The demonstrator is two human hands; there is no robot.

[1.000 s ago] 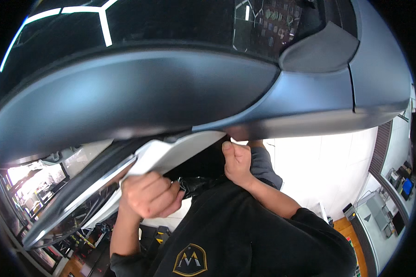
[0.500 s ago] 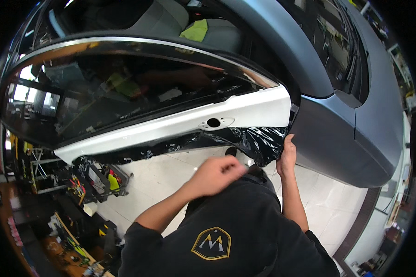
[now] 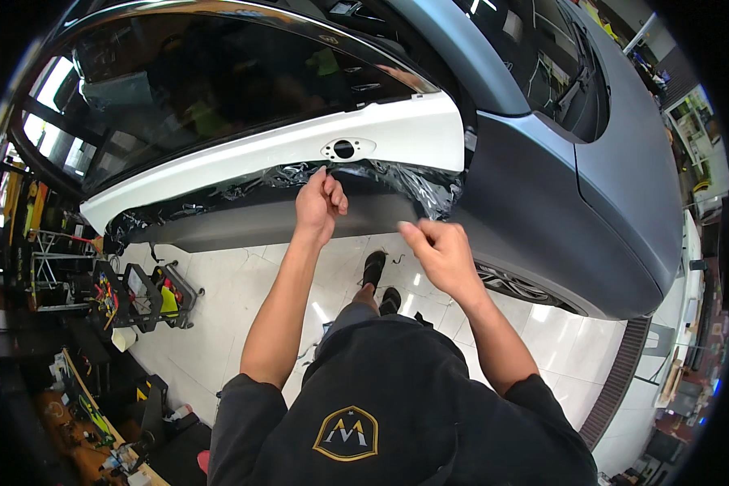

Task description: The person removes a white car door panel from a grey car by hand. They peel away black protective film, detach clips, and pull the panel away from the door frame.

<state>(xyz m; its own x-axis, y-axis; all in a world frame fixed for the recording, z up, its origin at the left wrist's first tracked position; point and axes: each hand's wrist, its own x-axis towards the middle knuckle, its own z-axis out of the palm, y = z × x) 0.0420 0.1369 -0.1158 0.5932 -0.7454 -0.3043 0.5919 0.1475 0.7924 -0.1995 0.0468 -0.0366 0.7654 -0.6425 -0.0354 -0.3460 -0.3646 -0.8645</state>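
Observation:
A white door panel (image 3: 243, 156) of a grey-blue car stretches across the view, with an oval handle recess (image 3: 347, 150) that has a dark round hole. Crinkled, shiny black plastic film (image 3: 419, 183) hangs along the panel's lower edge. My left hand (image 3: 320, 206) is raised to that edge just under the recess, fingers curled and fingertips pinching at the film. Close below the film's hanging right corner is my right hand (image 3: 445, 253), closed with its thumb pointing left. What its fingers hold, if anything, is hidden behind the hand.
Right of the door are the matte fender (image 3: 543, 202) and a wheel (image 3: 530, 285). A wheeled tool cart (image 3: 150, 293) stands at left on the white tiled floor (image 3: 235, 324). A cluttered workbench (image 3: 73, 413) is at lower left, a dark floor grate (image 3: 620, 377) at lower right.
My left hand has risen from in front of my body to the film under the recess. My right hand has left the panel's right edge and moved left. The whole view has shifted.

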